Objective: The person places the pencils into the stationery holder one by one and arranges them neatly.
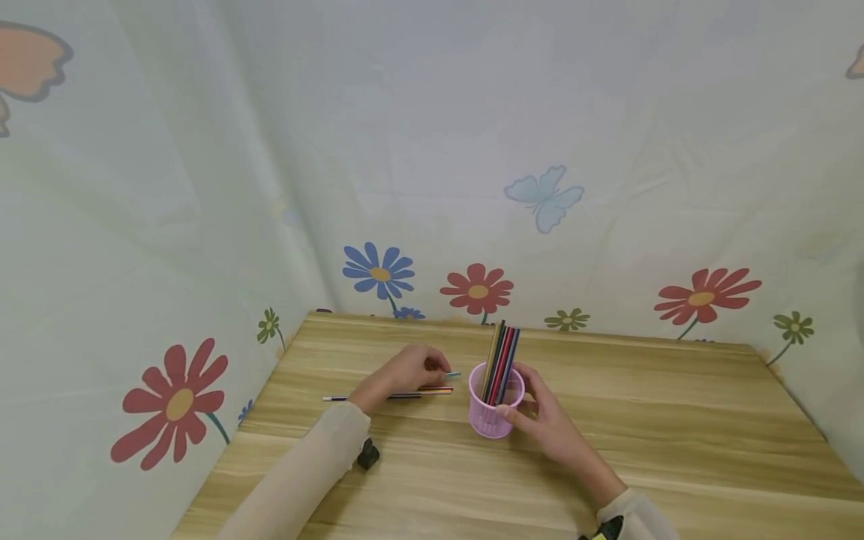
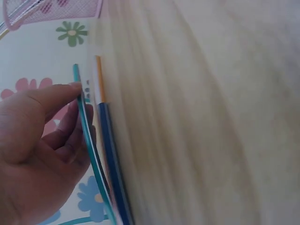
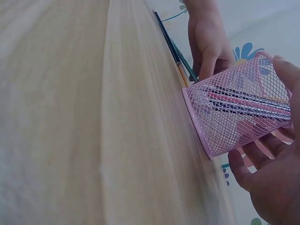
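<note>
A pink mesh cup holding several upright pencils stands on the table. My right hand grips its right side, thumb at the front; the right wrist view shows its fingers around the mesh. Left of the cup, my left hand pinches a teal pencil between thumb and fingers. Its tip end points toward the cup. Beside it, a dark blue pencil and an orange one lie on the table, partly beneath my left wrist in the head view.
The wood-grain table reaches back to a pale curtain printed with flowers and butterflies. The curtain also runs along the table's left side. A dark wrist device is at my left sleeve, another at my right.
</note>
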